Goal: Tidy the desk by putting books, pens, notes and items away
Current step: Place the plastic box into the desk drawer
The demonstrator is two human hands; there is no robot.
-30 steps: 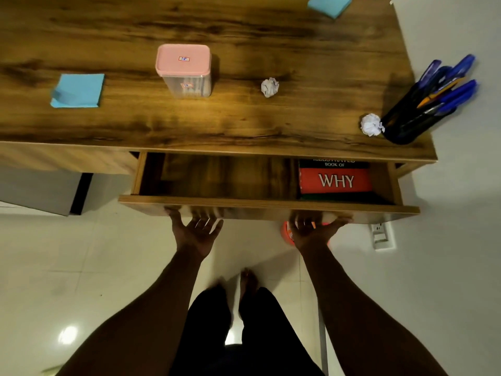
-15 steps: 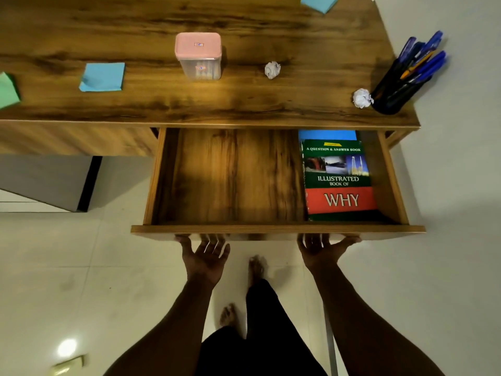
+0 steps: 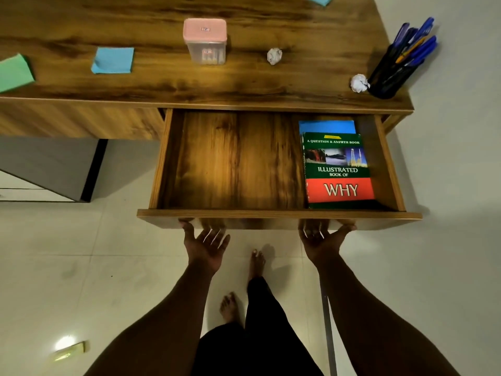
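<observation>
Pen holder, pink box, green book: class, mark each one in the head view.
pen holder (image 3: 387,76), head view, on its black mesh wall
pink box (image 3: 205,32), head view, on its lid
green book (image 3: 337,169), head view, on its front cover

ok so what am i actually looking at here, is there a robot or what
No robot: one camera on a person's head looks down at their two bare arms. The left hand and right hand reach palm-up under the front of an open drawer; neither holds anything loose. In the drawer lies a WHY book on a blue book. On the desk sit a pink-lidded box, two paper balls, a pen holder and coloured notes.
</observation>
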